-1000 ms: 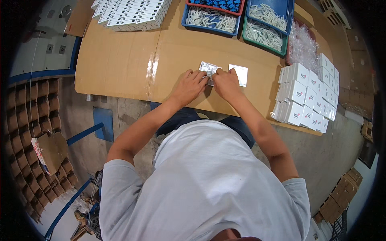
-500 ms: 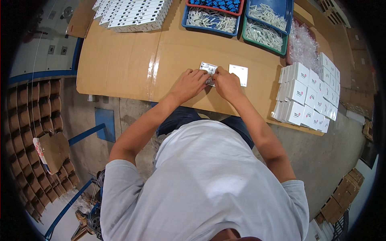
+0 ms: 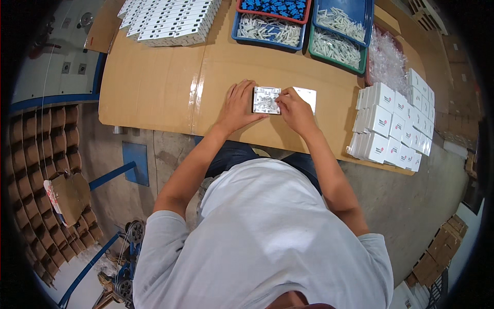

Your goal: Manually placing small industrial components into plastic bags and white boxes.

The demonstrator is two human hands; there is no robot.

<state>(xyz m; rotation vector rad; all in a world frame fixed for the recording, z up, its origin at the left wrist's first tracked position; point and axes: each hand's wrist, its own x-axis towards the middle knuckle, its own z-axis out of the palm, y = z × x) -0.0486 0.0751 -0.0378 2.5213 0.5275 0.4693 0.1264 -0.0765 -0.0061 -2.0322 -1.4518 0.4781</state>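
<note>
A white square case (image 3: pixel 261 92) lies open side up on the cardboard-covered table, with small pale and grey parts showing inside it. My left hand (image 3: pixel 236 107) rests flat along its left side, fingers stretched out and the thumb reaching along its near edge. At the case's right edge, my right hand (image 3: pixel 297 110) has its fingertips pinched together over the inner parts; whatever is between them is too small to make out. Just beyond that hand lies a plain white square cover (image 3: pixel 307 95), partly hidden by it.
Many white boxes (image 3: pixel 170 23) are lined up at the far left. Trays of white plastic pieces (image 3: pixel 272 31) and blue pieces (image 3: pixel 280 6) stand at the back, near a bin of clear plastic bags (image 3: pixel 386 59). Stacked white boxes (image 3: pixel 393 126) line the right edge.
My left hand has moved left, off the top of the case, and its fingers have straightened. The case now shows its inside more fully. My right hand has shifted slightly right and nearer.
</note>
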